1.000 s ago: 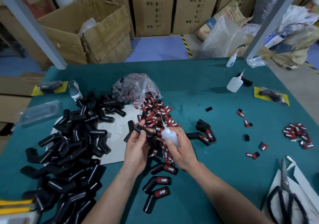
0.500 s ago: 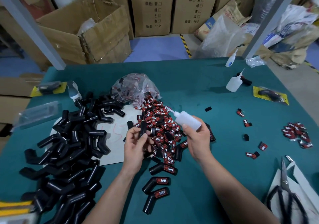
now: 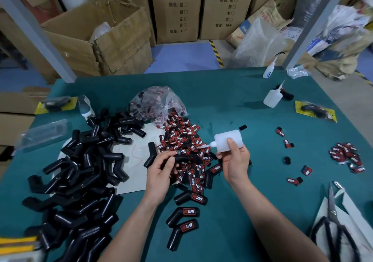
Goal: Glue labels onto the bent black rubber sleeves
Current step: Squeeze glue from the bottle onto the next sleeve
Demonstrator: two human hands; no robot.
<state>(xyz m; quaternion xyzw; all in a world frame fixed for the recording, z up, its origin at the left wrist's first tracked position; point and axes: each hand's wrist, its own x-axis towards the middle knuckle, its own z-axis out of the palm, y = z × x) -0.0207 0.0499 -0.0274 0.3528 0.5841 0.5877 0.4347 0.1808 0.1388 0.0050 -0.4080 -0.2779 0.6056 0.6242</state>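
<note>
Fingers [image 3: 169, 163] of left hand [image 3: 159, 176] pinch a sleeve [image 3: 183, 158]; right hand [image 3: 235, 161] grips a glue bottle [image 3: 229, 138]. Labels [image 3: 181, 138] lie heaped just beyond.

A deep pile of bent sleeves [image 3: 80, 171] blocks the left half of the bench [image 3: 222, 96] down to the near edge. At the middle a label heap [image 3: 181, 138] and its plastic bag [image 3: 157, 102] close the way, with the left hand [image 3: 159, 171] gripping a sleeve [image 3: 182, 158] and the right hand [image 3: 234, 162] a glue bottle [image 3: 228, 140] over it. Bare cloth lies open along the middle of the far edge and right of the right hand, up to scattered loose labels [image 3: 306, 170]. Scissors [image 3: 332, 211] fill the near right corner; three labelled sleeves [image 3: 190, 197] lie between the forearms. What may be yellow packaging [image 3: 18, 241] crowds the blurred near left corner.
</note>
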